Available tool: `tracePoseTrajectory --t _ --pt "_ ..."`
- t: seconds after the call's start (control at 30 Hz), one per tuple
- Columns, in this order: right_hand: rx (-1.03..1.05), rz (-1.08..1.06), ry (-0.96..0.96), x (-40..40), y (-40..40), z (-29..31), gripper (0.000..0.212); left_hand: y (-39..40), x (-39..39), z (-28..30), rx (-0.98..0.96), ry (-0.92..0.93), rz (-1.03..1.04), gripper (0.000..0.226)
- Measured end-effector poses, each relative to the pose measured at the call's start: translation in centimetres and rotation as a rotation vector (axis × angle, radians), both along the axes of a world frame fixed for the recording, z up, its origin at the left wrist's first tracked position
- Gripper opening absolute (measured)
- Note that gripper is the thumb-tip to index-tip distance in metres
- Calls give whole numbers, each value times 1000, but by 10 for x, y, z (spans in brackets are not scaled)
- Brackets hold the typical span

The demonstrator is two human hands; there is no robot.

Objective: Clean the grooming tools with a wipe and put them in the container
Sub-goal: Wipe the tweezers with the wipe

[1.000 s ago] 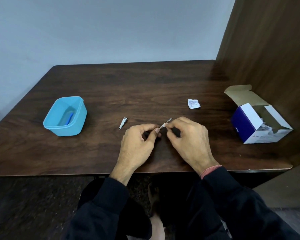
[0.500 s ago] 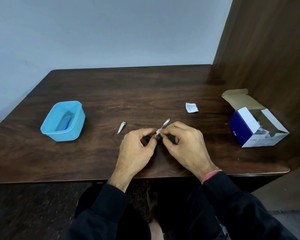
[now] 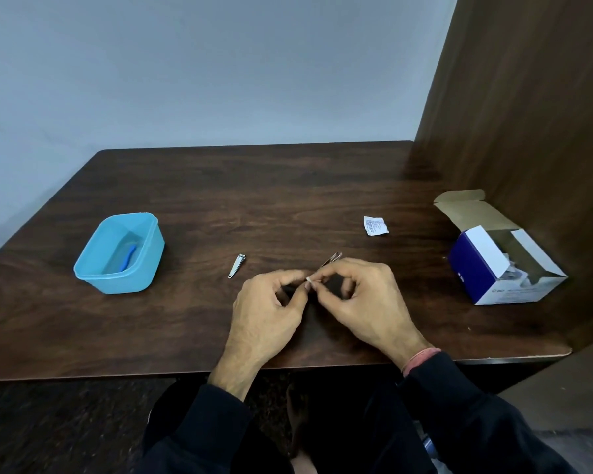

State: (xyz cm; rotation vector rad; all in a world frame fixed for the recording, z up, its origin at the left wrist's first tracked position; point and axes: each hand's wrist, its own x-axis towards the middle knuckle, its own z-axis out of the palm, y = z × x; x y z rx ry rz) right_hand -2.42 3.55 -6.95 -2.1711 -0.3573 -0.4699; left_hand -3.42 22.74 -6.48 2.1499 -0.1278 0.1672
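Head view: both hands meet over the near-middle of the dark wood bench (image 3: pixel 192 186), close to its front edge. Right hand (image 3: pixel 367 302) pinches a thin metal tool, looks like tweezers (image 3: pixel 331 259), tip poking out toward the far side. Left hand (image 3: pixel 267 309) fingers curled, pinching a small white wipe (image 3: pixel 309 278) against the tool's near end. Nail clipper (image 3: pixel 237 266) lies flat just left of the hands, apart from them. Blue container (image 3: pixel 117 271) sits near the left edge, lid off, a blue item (image 3: pixel 128 257) inside; bare bench between it and the clipper. Torn white wrapper (image 3: pixel 375 225) lies right of centre, further back than the hands. Open blue-and-white box (image 3: pixel 473 261) sits at the right edge, against the wood side panel (image 3: pixel 528 114). Far half of the bench is bare up to the wall (image 3: pixel 202 70).
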Motion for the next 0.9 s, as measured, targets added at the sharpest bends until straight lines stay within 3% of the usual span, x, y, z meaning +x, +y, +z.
tracePoseTrajectory --t 0.27,0.37,0.53,0.67,0.8,0.9 --pt "186 -48 109 4 -6 -3 14 -2 -3 4 25 21 3 26" --pt "180 19 146 3 -6 -1 14 -2 -4 6 46 34 -3 26" --pt "239 -119 120 8 -7 -1 13 -2 -1 4 -13 60 10 21" --pt "153 -19 143 3 -5 0 11 0 -1 2 -7 37 0 21" --pt "244 -116 130 7 -8 -2 12 -2 -1 3 -31 53 9 21" --pt "260 -35 162 6 -9 -1 12 -2 0 2 -43 45 1 22"
